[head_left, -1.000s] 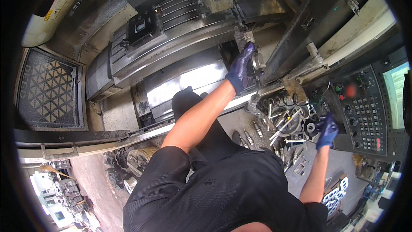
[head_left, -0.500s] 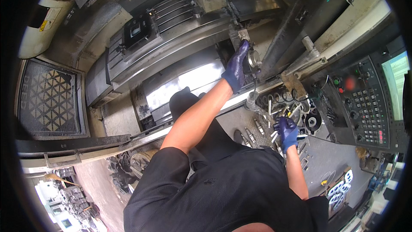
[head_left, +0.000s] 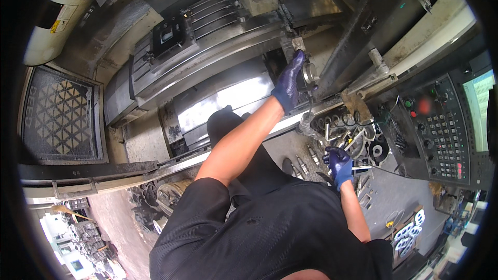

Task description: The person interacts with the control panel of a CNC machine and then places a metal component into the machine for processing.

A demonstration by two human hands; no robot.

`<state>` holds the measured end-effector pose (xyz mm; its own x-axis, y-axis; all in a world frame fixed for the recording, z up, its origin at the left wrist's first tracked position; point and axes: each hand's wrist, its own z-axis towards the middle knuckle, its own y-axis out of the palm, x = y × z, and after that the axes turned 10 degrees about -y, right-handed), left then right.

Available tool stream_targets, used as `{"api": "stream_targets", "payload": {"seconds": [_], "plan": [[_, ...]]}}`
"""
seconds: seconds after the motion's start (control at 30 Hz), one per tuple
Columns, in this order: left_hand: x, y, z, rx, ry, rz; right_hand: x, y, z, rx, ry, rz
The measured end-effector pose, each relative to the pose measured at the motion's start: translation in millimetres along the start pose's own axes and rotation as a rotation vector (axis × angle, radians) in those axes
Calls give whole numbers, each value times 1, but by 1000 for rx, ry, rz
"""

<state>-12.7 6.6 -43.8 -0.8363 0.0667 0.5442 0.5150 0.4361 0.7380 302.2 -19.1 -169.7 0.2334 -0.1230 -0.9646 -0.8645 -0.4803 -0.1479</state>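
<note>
My left hand (head_left: pixel 289 82), in a purple glove, is raised at the machine's front opening. It is closed round a handwheel pendant (head_left: pixel 310 72) with a round silver dial. A cable hangs below the pendant, and the glove hides most of its body. Lower right, my gloved right hand (head_left: pixel 340 164) is over a crowded tool tray, fingers curled. What it grips, if anything, is hidden. A pale metal rod (head_left: pixel 361 167) shows beside that hand; whether it is held I cannot tell. Several hex keys (head_left: pixel 328 130) and silver tool holders (head_left: pixel 313 154) lie nearby.
The machine bed (head_left: pixel 212 21) carries a dark square fixture plate (head_left: pixel 174 35) at the back left. A control panel (head_left: pixel 446 140) with keys and a screen stands at the right. A coiled cable (head_left: pixel 337 123) runs above the tools. White-blue perforated parts (head_left: pixel 410 236) lie lower right.
My right hand has shifted a little left over the tools and turned slightly. My left hand stays at the pendant. The whole view has shifted slightly.
</note>
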Motion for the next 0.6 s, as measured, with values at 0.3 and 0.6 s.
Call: {"api": "stream_targets", "payload": {"seconds": [0.3,0.6], "plan": [[-1,3,3,60,44,-8,10,-3,-1,-10,-24,-11],[2,-1,-2,-4,17,25,3,1,-3,-20,-10,-23]]}}
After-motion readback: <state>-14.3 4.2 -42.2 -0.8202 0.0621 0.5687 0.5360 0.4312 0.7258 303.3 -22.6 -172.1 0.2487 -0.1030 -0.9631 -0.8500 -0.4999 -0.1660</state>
